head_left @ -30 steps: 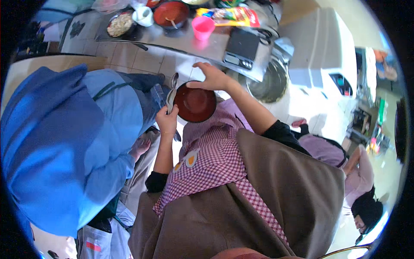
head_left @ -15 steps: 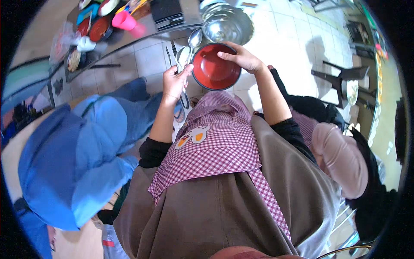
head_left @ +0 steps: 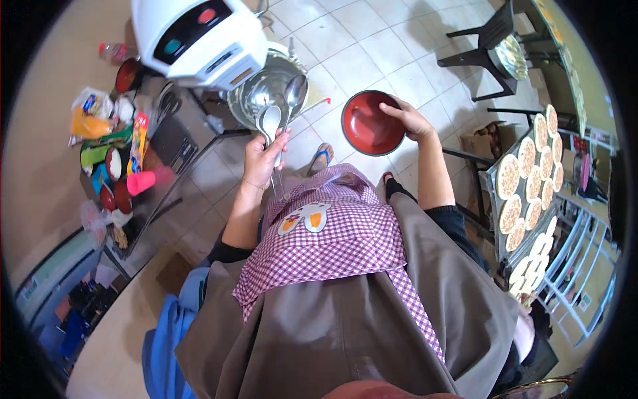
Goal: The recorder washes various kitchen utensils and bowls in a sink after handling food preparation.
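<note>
Two spoons [head_left: 269, 120] finger-pinched in the left hand [head_left: 260, 158] point up-frame, left of the red bowl [head_left: 371, 128] the right hand [head_left: 413, 121] clamps.

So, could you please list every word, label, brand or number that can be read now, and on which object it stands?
None is clear enough to quote.
White machine: small marks on its front, too small to read.
Yellow-and-red packet: print too small and blurred.
White-and-orange bag: too blurred.
Red bowl in the right hand, spoons in the left hand: no lettering visible.
</note>
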`<state>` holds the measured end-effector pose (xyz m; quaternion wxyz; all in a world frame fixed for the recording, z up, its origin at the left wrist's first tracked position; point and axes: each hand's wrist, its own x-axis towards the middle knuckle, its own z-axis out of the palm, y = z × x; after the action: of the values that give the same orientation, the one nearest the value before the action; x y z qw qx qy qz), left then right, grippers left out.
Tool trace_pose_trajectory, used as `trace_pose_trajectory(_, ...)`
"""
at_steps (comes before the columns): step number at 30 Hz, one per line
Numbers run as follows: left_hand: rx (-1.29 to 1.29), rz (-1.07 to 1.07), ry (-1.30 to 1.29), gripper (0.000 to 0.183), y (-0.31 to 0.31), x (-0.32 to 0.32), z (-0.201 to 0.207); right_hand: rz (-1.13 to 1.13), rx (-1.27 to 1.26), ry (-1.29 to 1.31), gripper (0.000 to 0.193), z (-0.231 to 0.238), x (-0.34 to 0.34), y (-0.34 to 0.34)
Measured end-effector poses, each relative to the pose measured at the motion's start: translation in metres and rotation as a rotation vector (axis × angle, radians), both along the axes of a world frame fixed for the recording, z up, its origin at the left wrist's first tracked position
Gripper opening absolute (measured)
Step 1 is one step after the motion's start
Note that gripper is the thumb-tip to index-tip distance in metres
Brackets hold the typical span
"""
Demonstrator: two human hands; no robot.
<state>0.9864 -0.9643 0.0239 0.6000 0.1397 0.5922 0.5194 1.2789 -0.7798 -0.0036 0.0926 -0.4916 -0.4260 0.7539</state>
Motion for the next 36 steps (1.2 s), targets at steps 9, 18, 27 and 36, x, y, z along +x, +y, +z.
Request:
trace_pose_trajectory(9,0.118,-0.203,-0.147,0.022,0.179,0.062,0.003,-0.588,-0.023,0.114,0.045,-0.006,0.089,0.094)
trace_pose_trajectory(18,0.168,-0.364,-0.134,0.025,0.386,0.128,-0.008,-0.765,-0.012,0.105,0.045,-0.004,0.168,0.232)
trace_pose_trajectory(27,0.206,-0.476,-0.190,0.030,0.633,0.168,0.002,-0.926,-0.004,-0.032,0.039,0.001,0.240,0.357)
trace_pose_trajectory(36,0.212,-0.204,-0.181,0.026,0.811,0.117,0.009,-0.847,-0.049,0.040,0.043,-0.010,0.183,0.577)
